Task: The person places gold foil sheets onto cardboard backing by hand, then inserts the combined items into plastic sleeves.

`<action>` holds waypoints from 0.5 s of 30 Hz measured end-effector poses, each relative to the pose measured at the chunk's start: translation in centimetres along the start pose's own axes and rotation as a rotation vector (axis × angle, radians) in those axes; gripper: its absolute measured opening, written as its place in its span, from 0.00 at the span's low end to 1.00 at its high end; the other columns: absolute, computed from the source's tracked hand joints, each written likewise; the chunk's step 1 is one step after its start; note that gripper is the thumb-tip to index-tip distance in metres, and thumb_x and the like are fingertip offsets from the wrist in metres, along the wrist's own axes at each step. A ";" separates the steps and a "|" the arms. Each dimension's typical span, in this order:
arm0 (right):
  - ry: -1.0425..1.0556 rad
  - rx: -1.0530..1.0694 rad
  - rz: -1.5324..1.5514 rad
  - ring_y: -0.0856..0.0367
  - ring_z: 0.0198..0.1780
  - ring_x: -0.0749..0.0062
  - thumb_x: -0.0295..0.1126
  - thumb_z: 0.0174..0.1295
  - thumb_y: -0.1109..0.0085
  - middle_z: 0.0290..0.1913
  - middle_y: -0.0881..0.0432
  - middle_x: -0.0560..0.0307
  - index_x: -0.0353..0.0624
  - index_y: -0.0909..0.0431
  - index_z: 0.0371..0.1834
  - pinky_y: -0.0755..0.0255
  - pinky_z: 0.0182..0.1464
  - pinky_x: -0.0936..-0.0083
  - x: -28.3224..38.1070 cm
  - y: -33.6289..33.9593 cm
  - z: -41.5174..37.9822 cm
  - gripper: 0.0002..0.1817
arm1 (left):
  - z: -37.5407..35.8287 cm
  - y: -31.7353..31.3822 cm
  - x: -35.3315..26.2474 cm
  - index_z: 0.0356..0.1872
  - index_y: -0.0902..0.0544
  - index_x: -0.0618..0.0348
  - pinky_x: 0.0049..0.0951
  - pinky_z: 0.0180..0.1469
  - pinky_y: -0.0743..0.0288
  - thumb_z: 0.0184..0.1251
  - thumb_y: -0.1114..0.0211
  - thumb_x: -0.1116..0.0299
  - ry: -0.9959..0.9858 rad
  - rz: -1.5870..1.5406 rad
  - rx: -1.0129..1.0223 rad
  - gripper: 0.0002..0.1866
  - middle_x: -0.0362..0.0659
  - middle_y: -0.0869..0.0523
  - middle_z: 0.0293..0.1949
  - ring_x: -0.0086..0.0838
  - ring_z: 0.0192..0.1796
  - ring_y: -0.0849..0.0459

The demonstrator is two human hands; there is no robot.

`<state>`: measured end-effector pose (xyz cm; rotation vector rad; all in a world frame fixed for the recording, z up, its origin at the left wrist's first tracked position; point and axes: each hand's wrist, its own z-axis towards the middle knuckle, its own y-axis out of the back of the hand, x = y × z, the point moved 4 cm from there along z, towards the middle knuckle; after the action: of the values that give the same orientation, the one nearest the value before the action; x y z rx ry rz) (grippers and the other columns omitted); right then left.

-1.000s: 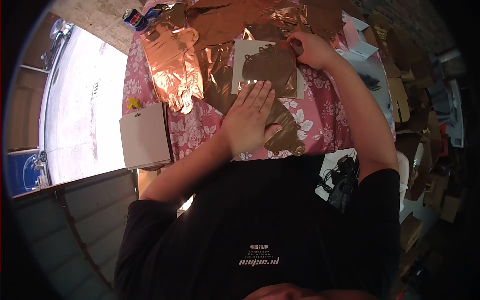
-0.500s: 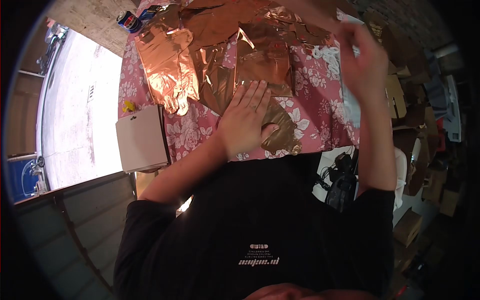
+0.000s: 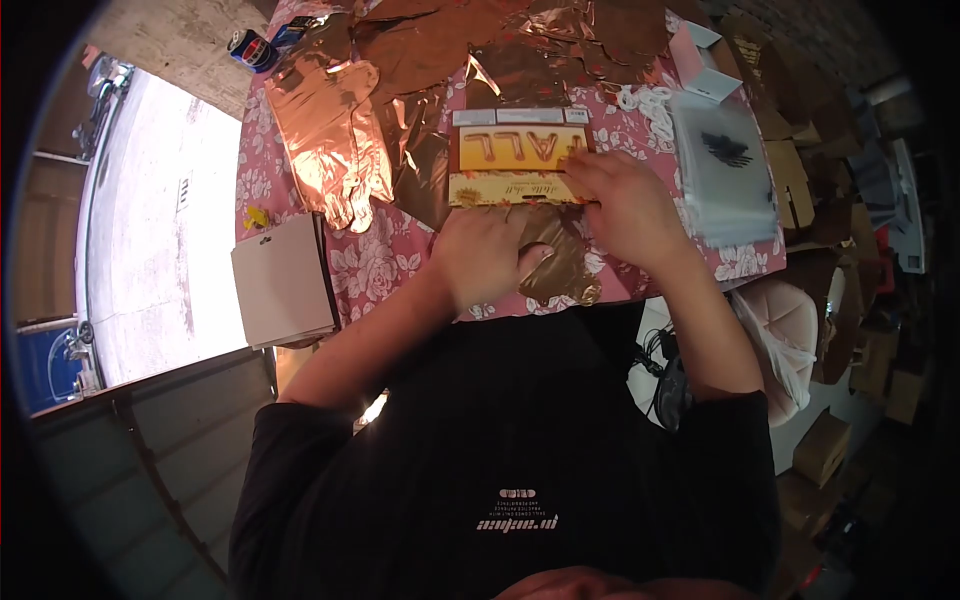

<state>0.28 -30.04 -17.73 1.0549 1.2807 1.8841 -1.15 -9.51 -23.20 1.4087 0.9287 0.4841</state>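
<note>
A yellow and orange printed card [image 3: 520, 150] with balloon-style letters reading FALL lies over folded copper foil [image 3: 510, 80], its print upside down to me. My right hand [image 3: 635, 210] grips the card by its right edge, fingers on top. Flat at the card's lower edge rests my left hand [image 3: 480, 255], thumb spread; its fingertips are hidden under the card. Gold foil [image 3: 560, 260] sticks out below the card, beside the left thumb. Farther left, a shiny copper foil piece [image 3: 330, 130] is spread on the floral tablecloth [image 3: 375, 255].
Clear plastic sleeves [image 3: 725, 180] lie at the right, near a white string bundle [image 3: 650, 110] and an open white box [image 3: 705, 60]. A stack of pale cards [image 3: 285, 285] sits at the left edge. A blue can [image 3: 252, 50] stands at the far left corner.
My right hand has come down from the upper right, bringing the printed card over the copper foil. My left hand stays nearly in place, its fingers now partly covered by the card.
</note>
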 end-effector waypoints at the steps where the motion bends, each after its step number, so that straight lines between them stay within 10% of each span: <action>1: -0.010 0.056 0.035 0.19 0.72 0.44 0.32 0.64 0.29 0.73 0.17 0.44 0.42 0.15 0.67 0.25 0.73 0.52 0.1 0.3 0.4 0.26 | 0.0 -0.3 0.1 0.62 0.17 0.65 0.44 0.53 0.20 0.79 0.39 0.41 0.002 0.001 -0.003 0.33 0.49 0.06 0.41 0.45 0.46 0.08; 3: -0.007 0.053 0.042 0.24 0.76 0.42 0.38 0.64 0.27 0.76 0.21 0.42 0.42 0.18 0.71 0.28 0.76 0.51 0.4 1.0 0.9 0.31 | -0.4 0.2 -0.1 0.65 0.18 0.65 0.42 0.62 0.24 0.78 0.39 0.41 -0.087 0.063 -0.290 0.34 0.51 0.08 0.51 0.42 0.55 0.10; 13: 0.011 0.065 0.086 0.36 0.85 0.39 0.50 0.69 0.26 0.83 0.30 0.38 0.39 0.26 0.79 0.36 0.83 0.52 -3.5 -5.3 5.5 0.41 | -0.4 0.2 -0.1 0.65 0.17 0.65 0.43 0.66 0.27 0.79 0.39 0.41 -0.062 0.042 -0.242 0.34 0.50 0.08 0.52 0.41 0.57 0.10; 15: 0.010 0.101 0.080 0.34 0.85 0.39 0.50 0.70 0.27 0.82 0.28 0.37 0.38 0.25 0.78 0.35 0.83 0.52 -3.0 -4.8 5.1 0.39 | -0.1 0.5 -0.2 0.65 0.16 0.64 0.44 0.65 0.26 0.79 0.39 0.41 0.046 -0.054 0.125 0.34 0.50 0.07 0.47 0.41 0.56 0.10</action>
<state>6.48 -28.64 -21.95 1.1653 1.3699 1.9027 -1.23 -9.52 -22.62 1.4863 1.0465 0.4259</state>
